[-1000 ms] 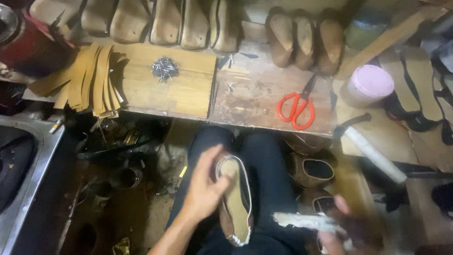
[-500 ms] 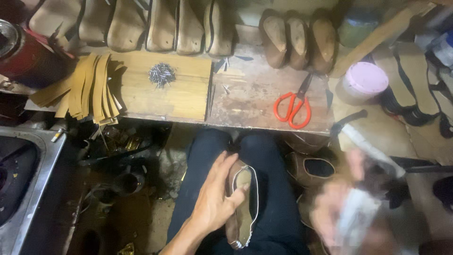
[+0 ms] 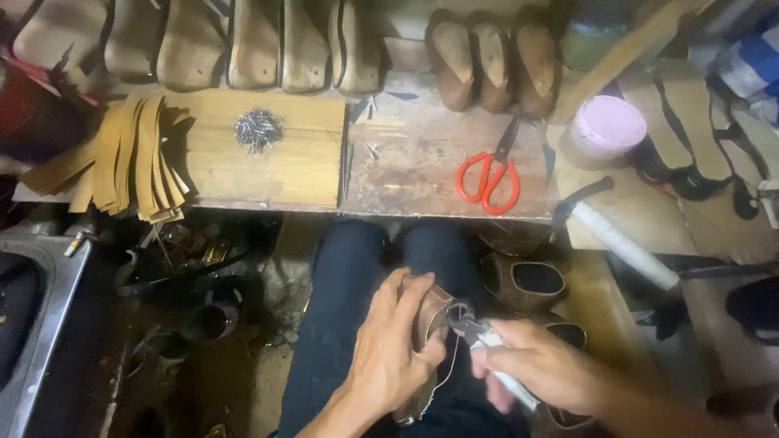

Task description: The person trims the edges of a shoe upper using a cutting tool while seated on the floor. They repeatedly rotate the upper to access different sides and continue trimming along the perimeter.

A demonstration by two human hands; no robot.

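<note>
The shoe upper on its last is held over the lap, just below the near edge of the workbench. Its long axis runs roughly up and down the frame, tipped a bit, with one end pointed toward the bench and the other down toward the body; which end is the toe can't be told.

Compared with a second ago, the shoe has been turned on its side, so the open top that was facing up is no longer seen. The pincers that were blurred out to the right have been brought in against the shoe's upper end.

The left hand is wrapped around the shoe from the left, fingers curled over the edge, thumb on the near side, closed tight on it. The right hand is clamped shut around the pincer handles, knuckles up, wrist coming in from the lower right. On the bench sit the nail pile and, further right, the red-handled scissors.
</note>
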